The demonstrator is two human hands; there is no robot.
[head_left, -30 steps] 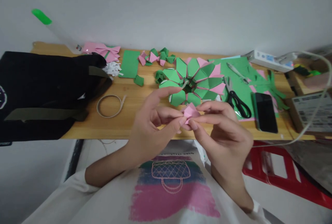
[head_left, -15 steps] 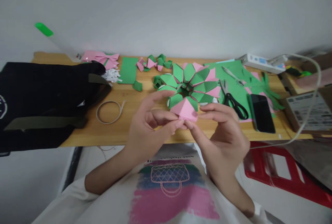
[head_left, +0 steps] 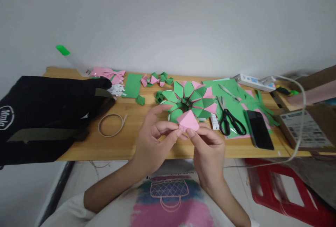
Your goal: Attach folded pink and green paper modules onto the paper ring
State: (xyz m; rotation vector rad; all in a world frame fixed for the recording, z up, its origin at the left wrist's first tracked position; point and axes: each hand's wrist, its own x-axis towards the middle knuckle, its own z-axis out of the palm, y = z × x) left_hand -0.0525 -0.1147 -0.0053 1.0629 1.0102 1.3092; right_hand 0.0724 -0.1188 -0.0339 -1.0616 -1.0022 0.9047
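A folded pink paper piece [head_left: 188, 120], pointed at its top, is held between both hands above the table's front part. My left hand [head_left: 154, 137] pinches its lower left edge between thumb and fingers, the index finger raised over it. My right hand [head_left: 210, 146] grips the lower right edge, thumb in front and fingers curled behind. Just beyond the piece lies a ring of green and pink folded paper units [head_left: 198, 95], open in its middle. The held piece hides part of the ring's near side.
Black-handled scissors [head_left: 232, 122] and a phone [head_left: 259, 129] lie right, by green paper sheets [head_left: 228, 90]. Small folded pieces [head_left: 154, 79] sit at the back. A tape coil [head_left: 112, 125] and black bag [head_left: 52, 115] are left. A power strip [head_left: 256, 82] stands back right.
My right hand's fingers have curled in closer behind the pink piece, where they were more spread before. The camera view has tilted, so the table appears lower.
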